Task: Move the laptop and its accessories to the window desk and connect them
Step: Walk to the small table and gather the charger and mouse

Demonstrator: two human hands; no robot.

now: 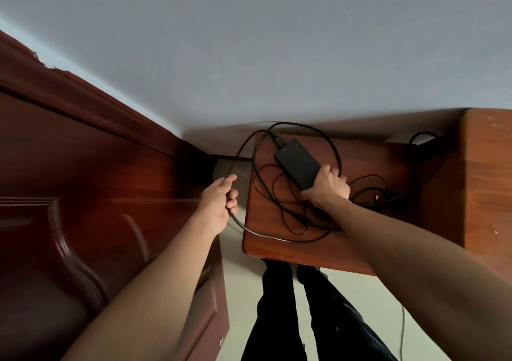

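A black power brick (296, 161) lies on a small reddish wooden table (368, 247) against the wall. My right hand (328, 187) grips the brick's near end. A thick black cable (331, 144) loops from the brick's far end around the tabletop and off its left edge. My left hand (220, 206) is closed around that cable, left of the table, over the floor. A thinner black cord (279, 191) lies tangled on the table beside the brick. No laptop is visible.
A dark wooden door (83, 194) fills the left side, close to my left arm. A tall wooden cabinet (487, 183) stands at the right, with more black cables (385, 194) in the gap beside it. My legs (299, 313) stand on pale floor below the table.
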